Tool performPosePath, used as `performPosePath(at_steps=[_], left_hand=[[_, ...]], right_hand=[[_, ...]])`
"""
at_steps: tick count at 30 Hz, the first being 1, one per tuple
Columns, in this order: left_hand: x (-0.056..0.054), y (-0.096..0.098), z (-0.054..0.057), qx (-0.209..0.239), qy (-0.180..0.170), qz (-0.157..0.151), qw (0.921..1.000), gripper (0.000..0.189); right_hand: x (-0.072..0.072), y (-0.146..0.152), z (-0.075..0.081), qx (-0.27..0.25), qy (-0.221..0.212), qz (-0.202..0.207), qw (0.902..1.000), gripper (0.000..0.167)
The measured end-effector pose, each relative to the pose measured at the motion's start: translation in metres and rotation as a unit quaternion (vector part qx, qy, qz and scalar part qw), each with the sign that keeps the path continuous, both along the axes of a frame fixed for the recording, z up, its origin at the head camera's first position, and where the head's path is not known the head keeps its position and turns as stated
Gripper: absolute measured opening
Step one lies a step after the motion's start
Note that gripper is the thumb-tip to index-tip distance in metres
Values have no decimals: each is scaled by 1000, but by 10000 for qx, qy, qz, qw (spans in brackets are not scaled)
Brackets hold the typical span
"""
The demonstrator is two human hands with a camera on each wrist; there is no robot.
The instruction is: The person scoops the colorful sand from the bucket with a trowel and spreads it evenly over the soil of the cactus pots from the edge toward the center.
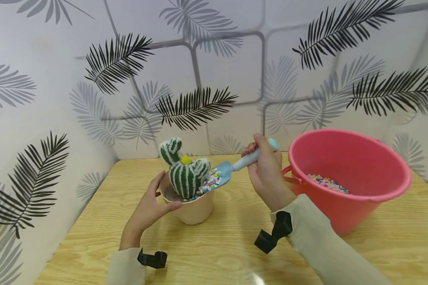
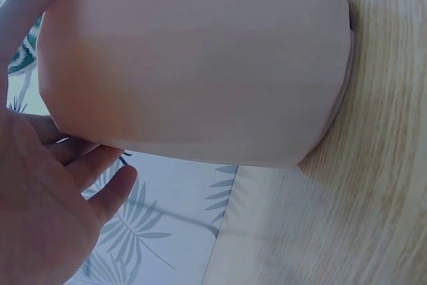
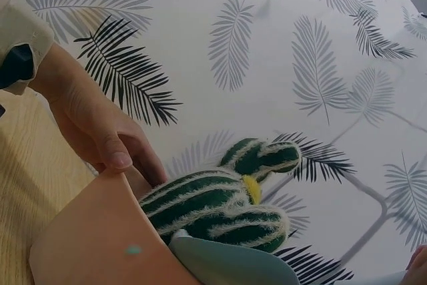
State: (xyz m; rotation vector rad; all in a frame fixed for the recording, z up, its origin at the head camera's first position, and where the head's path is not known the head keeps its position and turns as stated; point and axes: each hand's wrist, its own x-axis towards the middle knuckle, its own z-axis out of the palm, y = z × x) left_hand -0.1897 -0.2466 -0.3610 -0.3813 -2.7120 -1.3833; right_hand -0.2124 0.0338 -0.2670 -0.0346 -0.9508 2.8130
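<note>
A knitted green cactus with white ribs and a yellow flower (image 1: 183,178) stands in a beige flowerpot (image 1: 195,213). My left hand (image 1: 149,208) grips the pot's rim at its left side, the thumb over the near edge. In my right hand (image 1: 267,170) is the handle of a light blue toy shovel (image 1: 226,171), its blade tilted over the pot's right rim. Colourful pebbles (image 1: 214,179) lie on the blade and beside the cactus inside the pot. In the right wrist view, the shovel blade (image 3: 233,261) reaches over the rim near the cactus (image 3: 207,205).
A large pink bucket (image 1: 346,209) with more coloured pebbles (image 1: 328,184) inside stands to the right on the wooden table (image 1: 232,245). Behind the table rises a wall (image 1: 228,130) with a leaf pattern.
</note>
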Motion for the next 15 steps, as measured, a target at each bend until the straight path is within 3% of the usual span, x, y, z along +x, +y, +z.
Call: performPosePath(at_steps=[15], left_hand=[[1, 1, 3, -156, -80, 26, 9998, 100]], right_hand=[[6, -8, 11, 441, 180, -87, 9988, 35]])
